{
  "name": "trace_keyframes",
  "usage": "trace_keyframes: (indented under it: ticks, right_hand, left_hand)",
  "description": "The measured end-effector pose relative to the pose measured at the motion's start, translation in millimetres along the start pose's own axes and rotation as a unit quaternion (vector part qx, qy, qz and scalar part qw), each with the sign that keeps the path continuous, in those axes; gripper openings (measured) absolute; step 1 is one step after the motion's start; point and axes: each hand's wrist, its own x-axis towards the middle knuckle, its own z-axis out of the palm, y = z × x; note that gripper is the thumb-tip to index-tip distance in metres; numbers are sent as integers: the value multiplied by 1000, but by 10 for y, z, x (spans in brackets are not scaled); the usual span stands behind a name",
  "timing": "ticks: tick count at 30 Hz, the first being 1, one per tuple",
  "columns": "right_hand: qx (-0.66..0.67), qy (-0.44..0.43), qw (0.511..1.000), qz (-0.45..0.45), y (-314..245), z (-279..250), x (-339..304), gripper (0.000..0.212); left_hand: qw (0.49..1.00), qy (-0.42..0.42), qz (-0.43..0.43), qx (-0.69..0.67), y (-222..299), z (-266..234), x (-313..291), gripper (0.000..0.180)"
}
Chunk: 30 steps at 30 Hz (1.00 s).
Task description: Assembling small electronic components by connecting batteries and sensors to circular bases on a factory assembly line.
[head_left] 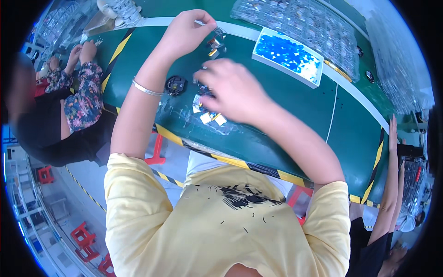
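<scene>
My left hand (187, 33) is at the far side of the green table, thumb and forefinger pinched together. What sits in the pinch is too small to make out. Just beside those fingertips is a small assembly with dark, coppery and yellow parts (214, 45). My right hand (235, 90), blurred by motion, hovers over a cluster of small parts with its thumb and fingers apart; nothing shows in it. Below it, white square pieces with yellow edges (206, 118) rest on clear plastic (221, 129). A round black part (176, 86) lies to the left.
A white box (287, 74) of small blue pieces stands at the back right. Behind it are clear trays (300, 27) full of parts. Striped tape (230, 160) runs along the near table edge (258, 159). Other people's hands (85, 53) work at left; another person's arm (391, 175) is at right.
</scene>
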Motion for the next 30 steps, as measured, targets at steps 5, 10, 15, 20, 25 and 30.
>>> trace_keyframes:
  ticks: [5,10,15,20,25,30]
  right_hand:
    - [-72,-64,995,37,-274,337,-205,61]
    - [-73,-100,990,62,-238,-163,-845,56]
    - [20,-40,980,193,-137,-601,-1321,33]
    - [252,241,861,371,237,-805,-1253,25]
    - [399,244,800,375,461,-740,-1374,16]
    - [484,210,746,406,388,-764,-1427,18]
  left_hand:
    - [987,-22,-99,-128,47,-82,-235,19]
    - [898,-75,-235,-364,170,222,-660,20]
    - [837,-181,-233,-461,636,729,-713,23]
    - [803,-210,-200,-521,982,1202,-487,21]
    - [832,-209,-151,-491,1021,1440,-474,15]
    - [794,-189,-221,-533,999,1451,-576,11]
